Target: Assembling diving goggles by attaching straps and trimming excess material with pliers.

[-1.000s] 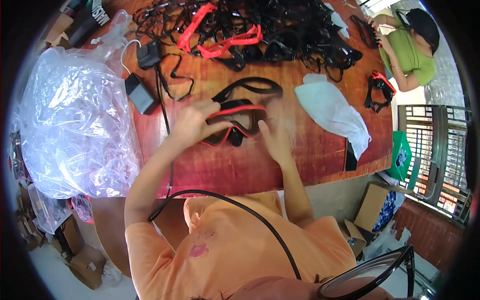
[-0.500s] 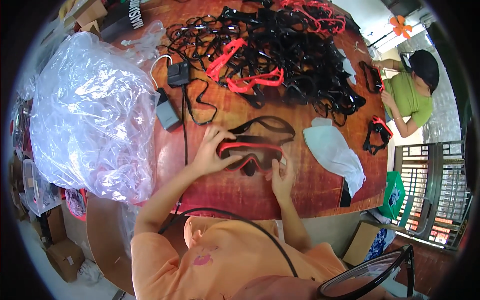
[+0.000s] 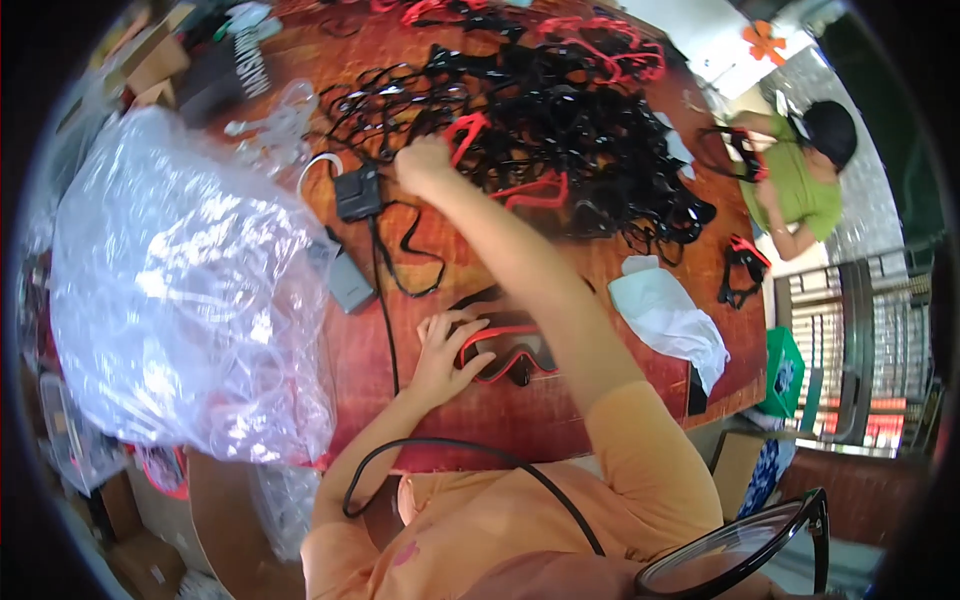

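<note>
A red-rimmed swim mask point(image 3: 520, 357) with a dark lens and black strap lies on the table in front of me. My left hand point(image 3: 447, 352) holds its left end, thumb on the lens side and fingers over the upper edge. Across the mask stretches my right arm, covering part of the strap. My right hand point(image 3: 424, 166) is at the near left of the pile, its fingers curled beside a red plastic frame point(image 3: 465, 138). What those fingers hold, if anything, is hidden. Another red frame point(image 3: 538, 190) lies just right of my forearm.
Black mask parts point(image 3: 600, 130) are heaped at the back. A big clear plastic bag point(image 3: 190, 300) fills the left side. Nearby are a small black camera point(image 3: 356, 193) with a cable and a grey box point(image 3: 350, 283). A white cloth point(image 3: 668, 318) lies right. A co-worker point(image 3: 800, 185) handles a mask.
My right hand has let go of the mask's right side and reached forward and left to the pile. My left hand still holds the mask. The whole view has shifted slightly.
</note>
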{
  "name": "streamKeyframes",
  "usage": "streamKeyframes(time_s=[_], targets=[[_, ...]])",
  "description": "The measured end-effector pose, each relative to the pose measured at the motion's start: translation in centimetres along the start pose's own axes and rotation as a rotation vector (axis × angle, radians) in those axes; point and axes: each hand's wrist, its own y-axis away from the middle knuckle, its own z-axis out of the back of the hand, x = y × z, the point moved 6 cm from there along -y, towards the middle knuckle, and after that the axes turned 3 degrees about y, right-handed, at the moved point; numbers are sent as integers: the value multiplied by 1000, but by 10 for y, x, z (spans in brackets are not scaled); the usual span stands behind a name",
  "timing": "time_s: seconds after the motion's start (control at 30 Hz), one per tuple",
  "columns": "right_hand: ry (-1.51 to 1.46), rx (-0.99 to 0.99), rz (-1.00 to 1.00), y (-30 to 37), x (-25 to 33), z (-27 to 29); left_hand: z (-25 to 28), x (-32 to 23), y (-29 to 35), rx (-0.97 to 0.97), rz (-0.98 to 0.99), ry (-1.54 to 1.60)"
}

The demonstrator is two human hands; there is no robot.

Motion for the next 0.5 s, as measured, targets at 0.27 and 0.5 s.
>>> streamKeyframes(time_s=[0.27, 0.5], targets=[[-2271, -584, -373, 6, -92, 62, 5, -7, 4, -30, -47, 34], [-1827, 6, -90, 177, -104, 134, -3, 3, 10, -5, -3, 16]])
